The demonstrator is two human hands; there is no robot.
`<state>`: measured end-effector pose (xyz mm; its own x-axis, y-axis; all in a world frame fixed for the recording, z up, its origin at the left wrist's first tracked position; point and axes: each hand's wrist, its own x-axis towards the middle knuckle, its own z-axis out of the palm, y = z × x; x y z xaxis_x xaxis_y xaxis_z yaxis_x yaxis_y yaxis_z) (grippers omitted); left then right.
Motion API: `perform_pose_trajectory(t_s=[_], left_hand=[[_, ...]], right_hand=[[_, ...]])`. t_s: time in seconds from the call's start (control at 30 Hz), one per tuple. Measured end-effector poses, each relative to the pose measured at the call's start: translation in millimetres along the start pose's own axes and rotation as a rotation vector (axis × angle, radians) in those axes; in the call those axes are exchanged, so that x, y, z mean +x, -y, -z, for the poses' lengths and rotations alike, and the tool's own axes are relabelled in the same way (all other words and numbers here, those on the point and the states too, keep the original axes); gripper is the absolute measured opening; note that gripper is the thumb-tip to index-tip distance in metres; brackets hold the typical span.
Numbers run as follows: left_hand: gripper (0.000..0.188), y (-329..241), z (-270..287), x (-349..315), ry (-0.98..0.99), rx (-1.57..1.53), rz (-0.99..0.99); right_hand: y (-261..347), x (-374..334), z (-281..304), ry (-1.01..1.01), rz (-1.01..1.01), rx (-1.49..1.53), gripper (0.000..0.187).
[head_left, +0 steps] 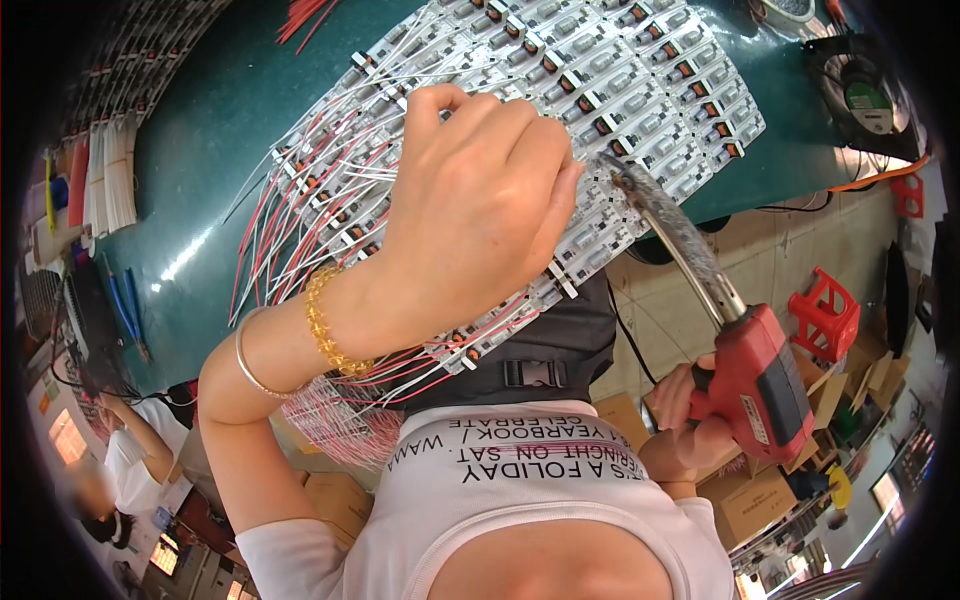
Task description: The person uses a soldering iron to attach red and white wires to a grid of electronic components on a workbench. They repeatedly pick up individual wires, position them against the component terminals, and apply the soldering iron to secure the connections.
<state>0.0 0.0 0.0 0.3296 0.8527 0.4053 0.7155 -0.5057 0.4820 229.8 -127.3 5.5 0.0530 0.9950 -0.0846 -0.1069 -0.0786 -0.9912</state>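
Note:
A large panel of small pale circuit boards (pixel 625 95) with orange-and-black components lies across the green worktable in front of me. Loose red and white wires (pixel 275 235) trail off its left side, and a bundle hangs over the near edge. Over the middle of the panel is my left hand (pixel 485 205), fingers curled closed; its fingertips and whatever they pinch are hidden behind the hand. My right hand (pixel 690 415) grips the handle of a red and black soldering gun (pixel 765 385). The gun's long metal barrel slants up and left, its dark tip close to the boards beside my left fingers.
A black fan (pixel 865 105) stands at the table's far right. Bundles of white wire (pixel 112 180) and blue-handled tools (pixel 128 305) lie at the left. A red stool (pixel 825 315) and cardboard boxes (pixel 750 505) are on the floor. Another person (pixel 145 460) sits at the lower left.

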Motion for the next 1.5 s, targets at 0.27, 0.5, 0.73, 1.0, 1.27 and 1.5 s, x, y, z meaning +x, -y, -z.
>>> perform_pose_trajectory(t_s=[0.27, 0.5, 0.73, 1.0, 1.27, 1.5], left_hand=[[0.015, 0.1, -4.2, 0.0, -0.032, 0.014, -0.023], [0.011, -3.8, 0.3, 0.5, -0.062, -0.050, 0.014], [0.012, -10.1, -4.0, -2.0, -0.009, -0.038, 0.023], [0.012, -10.0, -3.9, -2.1, -0.012, -0.030, 0.018], [0.013, -8.8, -1.5, -3.9, -0.001, -0.039, 0.030], [0.012, -8.4, -4.5, -2.8, -0.001, -0.040, 0.022]], right_hand=[[-1.4, -2.5, 4.3, 0.012, 0.030, -0.042, 0.086], [-1.4, -8.1, 7.1, -0.041, 0.022, -0.032, 0.089], [-4.4, -16.7, 8.1, -0.083, -0.030, -0.052, 0.087], [-6.6, -16.0, 14.6, -0.015, -0.047, -0.120, 0.076], [-5.1, -16.3, 7.5, -0.037, -0.002, -0.030, 0.081], [-6.7, -14.1, 8.2, -0.025, -0.006, -0.007, 0.087]])
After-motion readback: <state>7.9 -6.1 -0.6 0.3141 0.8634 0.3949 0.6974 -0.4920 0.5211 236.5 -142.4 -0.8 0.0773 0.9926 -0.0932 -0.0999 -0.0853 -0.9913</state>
